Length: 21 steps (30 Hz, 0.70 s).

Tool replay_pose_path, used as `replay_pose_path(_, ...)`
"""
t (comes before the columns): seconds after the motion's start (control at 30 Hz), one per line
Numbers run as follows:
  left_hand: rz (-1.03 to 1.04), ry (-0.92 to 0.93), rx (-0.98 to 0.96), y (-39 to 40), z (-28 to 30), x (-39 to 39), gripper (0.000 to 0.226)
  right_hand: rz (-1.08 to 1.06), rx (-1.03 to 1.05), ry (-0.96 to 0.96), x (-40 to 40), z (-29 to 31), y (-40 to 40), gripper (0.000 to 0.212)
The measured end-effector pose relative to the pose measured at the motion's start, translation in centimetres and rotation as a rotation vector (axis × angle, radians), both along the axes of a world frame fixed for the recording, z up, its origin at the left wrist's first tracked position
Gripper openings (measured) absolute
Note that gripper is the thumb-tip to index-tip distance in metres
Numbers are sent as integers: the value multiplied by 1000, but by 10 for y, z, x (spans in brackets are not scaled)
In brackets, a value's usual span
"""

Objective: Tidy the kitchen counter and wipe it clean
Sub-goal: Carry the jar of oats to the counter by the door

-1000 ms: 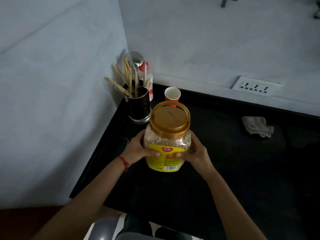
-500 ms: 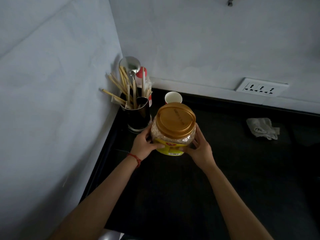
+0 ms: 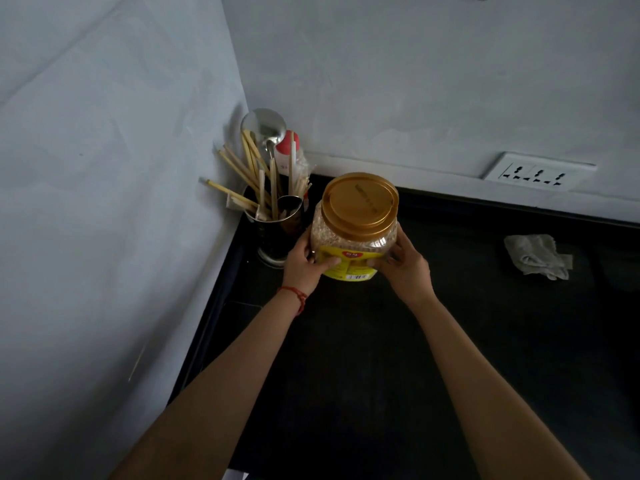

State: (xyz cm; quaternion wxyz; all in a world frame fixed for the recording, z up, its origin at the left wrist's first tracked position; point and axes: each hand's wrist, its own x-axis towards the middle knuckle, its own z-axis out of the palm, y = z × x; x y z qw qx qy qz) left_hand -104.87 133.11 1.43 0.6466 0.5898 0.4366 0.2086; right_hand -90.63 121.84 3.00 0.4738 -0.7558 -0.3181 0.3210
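Observation:
A clear plastic jar of oats [image 3: 353, 237] with a gold lid and yellow label is held between both hands near the back left corner of the black counter [image 3: 398, 358]. My left hand [image 3: 304, 263] grips its left side and my right hand [image 3: 405, 265] grips its right side. The jar stands upright, right beside the utensil holder [image 3: 277, 233]; whether its base touches the counter is hidden. A crumpled grey cloth [image 3: 535, 256] lies on the counter to the right.
The metal utensil holder holds chopsticks and a ladle in the corner. A red-capped white bottle [image 3: 289, 154] stands behind it. A wall socket [image 3: 538, 171] is at the back right. Walls close off the left and back.
Both hands have carried the jar away from me toward the back left corner, next to the utensil holder. The red paper cup seen earlier is now hidden behind the jar.

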Motion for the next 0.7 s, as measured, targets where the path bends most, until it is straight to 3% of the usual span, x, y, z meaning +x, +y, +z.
replay_pose_path(0.33, 50, 4, 15, -1, -4, 1, 72, -63, -49, -71, -15, 1, 0, 63)
replay_pose_path(0.5, 189, 120, -8, -21, -10, -13, 52, -214, -173, 51, -41, -8, -32, 57)
replay_pose_path(0.7, 136, 205, -64, -65, -26, -35, 30, -404, -227, 163, -81, -22, -101, 45)
